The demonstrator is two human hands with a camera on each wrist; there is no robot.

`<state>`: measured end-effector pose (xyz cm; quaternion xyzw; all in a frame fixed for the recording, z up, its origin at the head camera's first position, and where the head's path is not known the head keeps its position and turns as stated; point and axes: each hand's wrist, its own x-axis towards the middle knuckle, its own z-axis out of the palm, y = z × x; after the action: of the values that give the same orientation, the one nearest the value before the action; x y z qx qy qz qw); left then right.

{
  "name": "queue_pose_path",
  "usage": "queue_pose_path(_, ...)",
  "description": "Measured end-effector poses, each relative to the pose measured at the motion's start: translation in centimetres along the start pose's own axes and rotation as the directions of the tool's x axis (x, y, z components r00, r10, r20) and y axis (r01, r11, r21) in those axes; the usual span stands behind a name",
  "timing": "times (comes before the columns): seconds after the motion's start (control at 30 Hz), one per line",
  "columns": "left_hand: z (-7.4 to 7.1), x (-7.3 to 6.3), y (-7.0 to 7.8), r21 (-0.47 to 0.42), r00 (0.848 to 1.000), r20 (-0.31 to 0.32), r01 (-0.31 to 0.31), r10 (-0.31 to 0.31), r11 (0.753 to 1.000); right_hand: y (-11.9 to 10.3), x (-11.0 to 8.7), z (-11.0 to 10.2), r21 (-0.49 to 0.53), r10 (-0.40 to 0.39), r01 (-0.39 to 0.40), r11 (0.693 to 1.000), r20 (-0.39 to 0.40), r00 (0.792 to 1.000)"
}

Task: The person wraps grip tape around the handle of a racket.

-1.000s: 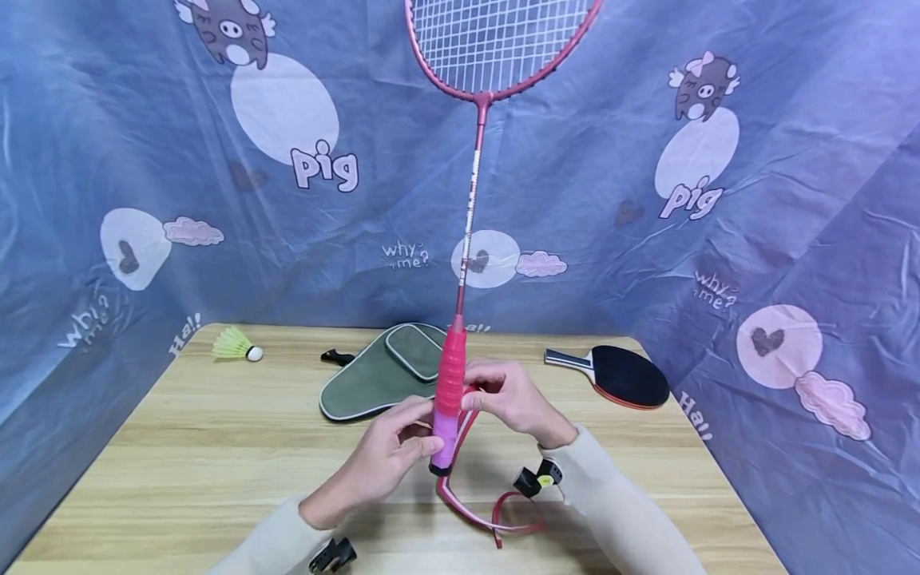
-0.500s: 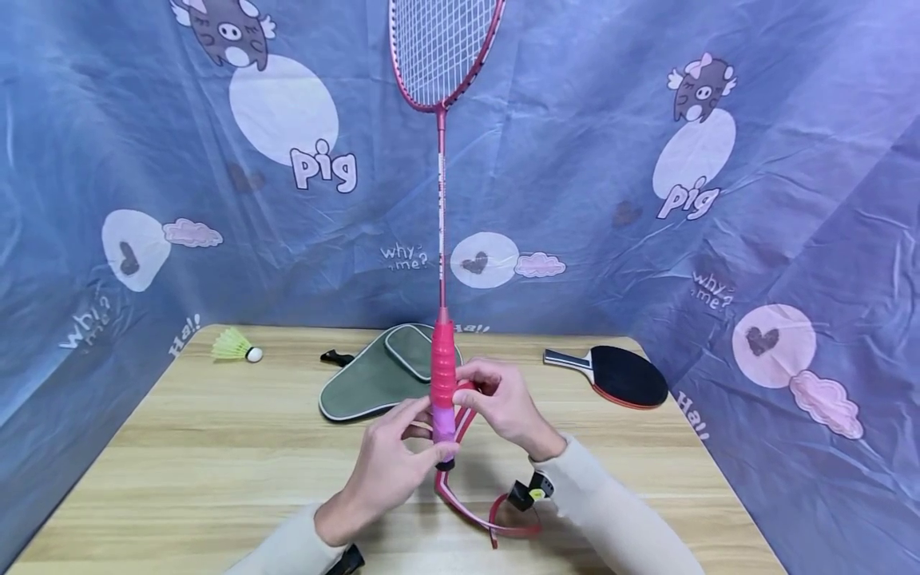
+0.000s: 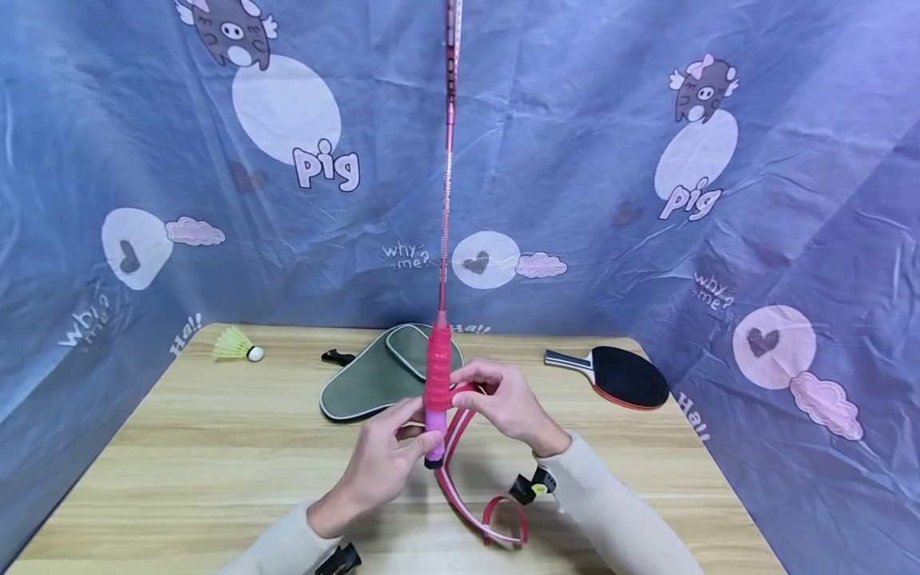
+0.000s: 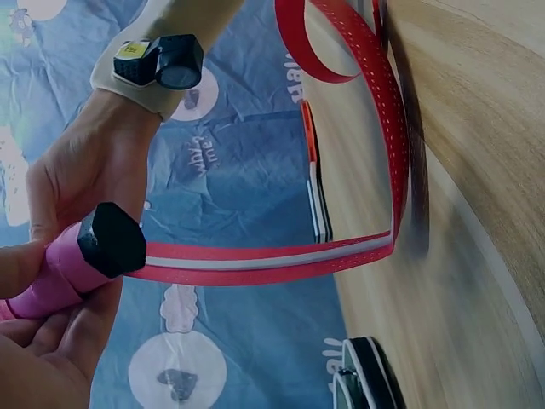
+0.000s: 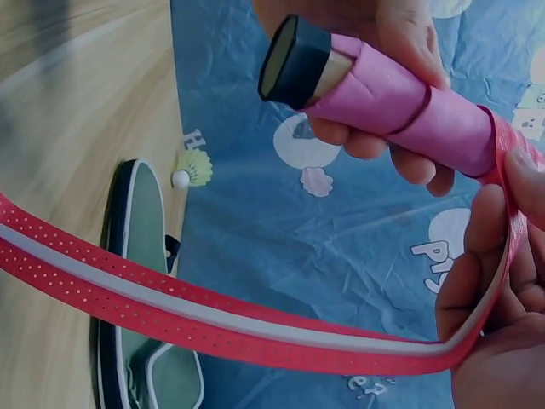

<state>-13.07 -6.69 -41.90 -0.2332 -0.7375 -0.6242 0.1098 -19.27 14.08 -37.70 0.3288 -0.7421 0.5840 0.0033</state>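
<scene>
A badminton racket (image 3: 445, 224) stands nearly upright in front of me, its head edge-on and cut off at the top. My left hand (image 3: 384, 463) grips the lower handle, where a pink-purple layer (image 5: 443, 128) shows above the black end cap (image 4: 115, 240). Red overgrip tape (image 3: 439, 359) covers the upper handle in ridged turns. Beside the lowest turn, my right hand (image 3: 506, 406) pinches the loose tape between thumb and fingers. From there the perforated strip (image 5: 255, 336), with a pale stripe down its middle, hangs down and curls at its end near the table.
A green paddle case (image 3: 370, 383) lies on the wooden table (image 3: 201, 463) behind the handle. Back right is a black table tennis paddle (image 3: 628, 375); back left, a yellow shuttlecock (image 3: 233, 345). Blue printed cloth (image 3: 575, 184) surrounds the table.
The racket has turned about its long axis, its head going from face-on to edge-on. Its handle has shifted slightly left. The tape's loose end has curled into a smaller loop.
</scene>
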Motion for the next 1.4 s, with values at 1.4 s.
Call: queue_pose_path(1.4, 0.9, 0.7, -0.4, 0.229, 0.97, -0.16, -0.142, 0.181, 0.963, 0.8, -0.1, 0.9, -0.072, -0.098, 0.088, 0.994, -0.155, 0.983)
